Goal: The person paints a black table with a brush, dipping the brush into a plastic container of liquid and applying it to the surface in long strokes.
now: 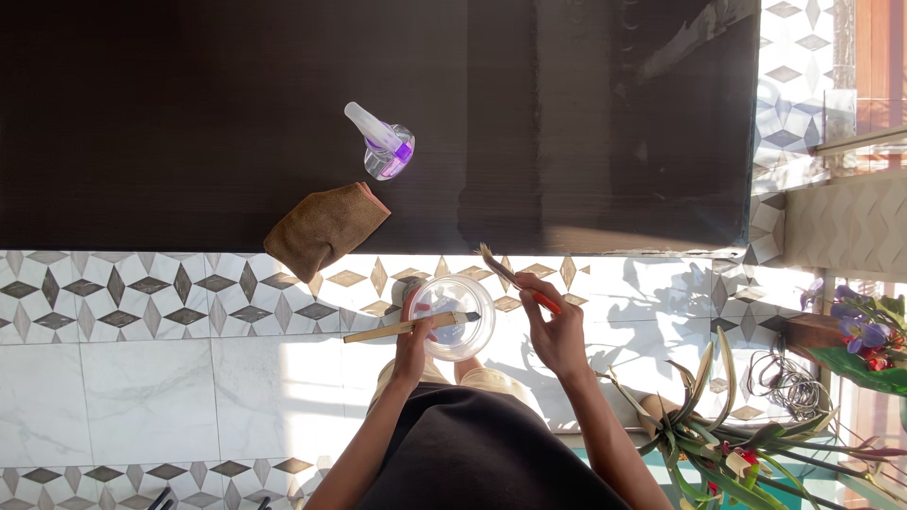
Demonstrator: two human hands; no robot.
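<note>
My left hand (412, 338) grips a clear round plastic container (455, 315) from below, together with a long brush with a pale wooden handle (392, 329) that lies across the container and sticks out to the left. My right hand (556, 326) holds a second brush with an orange handle (510, 275), its bristles pointing up and left, just right of the container's rim. Both hands are over the tiled floor, near the front edge of the dark wooden table (189, 113).
On the table stand a clear spray bottle with a purple collar (383, 142) and a folded brown cloth (324, 228) overhanging the edge. A potted plant with long leaves and red flowers (718, 444) is at lower right, with coiled cable (784, 378) and purple flowers (855, 326) beside it.
</note>
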